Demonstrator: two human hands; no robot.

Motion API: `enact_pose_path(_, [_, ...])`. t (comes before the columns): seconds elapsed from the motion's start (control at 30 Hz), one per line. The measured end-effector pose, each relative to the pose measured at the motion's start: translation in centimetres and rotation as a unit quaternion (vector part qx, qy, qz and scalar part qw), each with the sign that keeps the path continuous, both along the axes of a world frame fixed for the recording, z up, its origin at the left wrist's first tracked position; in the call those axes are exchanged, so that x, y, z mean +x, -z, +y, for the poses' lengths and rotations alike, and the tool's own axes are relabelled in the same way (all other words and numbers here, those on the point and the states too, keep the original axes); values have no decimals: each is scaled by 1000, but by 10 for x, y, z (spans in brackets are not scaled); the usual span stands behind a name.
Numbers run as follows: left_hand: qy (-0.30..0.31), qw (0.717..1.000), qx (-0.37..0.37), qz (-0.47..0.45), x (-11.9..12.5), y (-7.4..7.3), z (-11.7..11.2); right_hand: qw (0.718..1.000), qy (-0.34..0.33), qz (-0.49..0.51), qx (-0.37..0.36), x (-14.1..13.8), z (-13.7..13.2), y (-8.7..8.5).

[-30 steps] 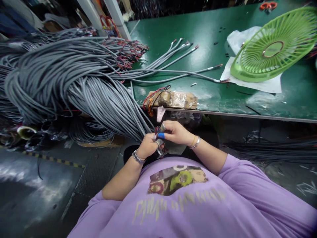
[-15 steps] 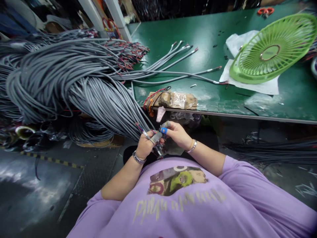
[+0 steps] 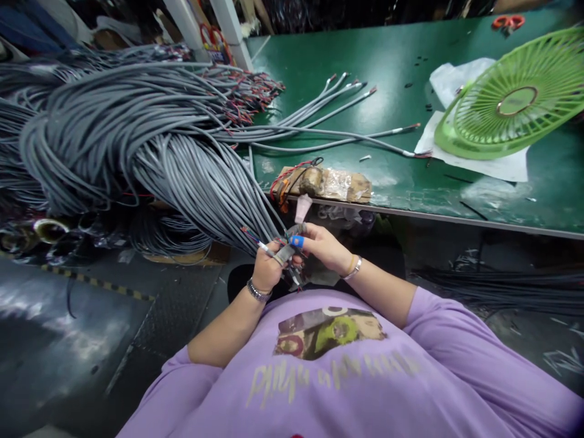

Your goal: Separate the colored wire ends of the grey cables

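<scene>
In front of my stomach, my left hand [image 3: 268,267] is closed on the end of a grey cable [image 3: 268,250], whose thin coloured wires stick out to the left. My right hand [image 3: 323,246], with blue tape on a finger, meets it from the right. Its thumb and forefinger are pinched together at the wires; what exactly they grip is too small to make out. A thick bundle of grey cables [image 3: 196,182] runs down from the table's left side to just behind my hands. More stripped wire ends [image 3: 296,280] hang below my fingers.
A green table [image 3: 392,182] spans the far side. On it are a green fan [image 3: 515,100], red-handled scissors [image 3: 508,23], white paper [image 3: 511,169] and a small motor on a taped wooden block [image 3: 360,185]. Dark cables [image 3: 493,283] lie low at right.
The view has shifted slightly, so the table and cables sit farther right. My hands stay together at the cable end, with only small finger movements.
</scene>
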State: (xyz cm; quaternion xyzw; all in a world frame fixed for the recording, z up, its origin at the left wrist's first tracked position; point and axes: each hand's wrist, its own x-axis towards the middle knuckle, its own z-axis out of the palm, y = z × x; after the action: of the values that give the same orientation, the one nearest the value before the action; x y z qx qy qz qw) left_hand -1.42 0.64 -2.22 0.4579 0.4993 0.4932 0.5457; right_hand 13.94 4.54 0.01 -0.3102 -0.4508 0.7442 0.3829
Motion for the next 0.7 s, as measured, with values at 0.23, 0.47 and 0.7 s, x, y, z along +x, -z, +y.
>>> enact_pose_path(0.23, [-9, 1000, 1, 24, 4, -2, -2, 998, 59, -1, -21, -7, -1, -3])
enact_pose_path(0.47, [-63, 997, -35, -10, 8, -1, -2, 994, 66, 37, -82, -13, -6, 3])
enact_pose_path(0.7, [-84, 995, -21, -56, 9, -11, -2, 992, 51, 76, -91, 0, -3, 12])
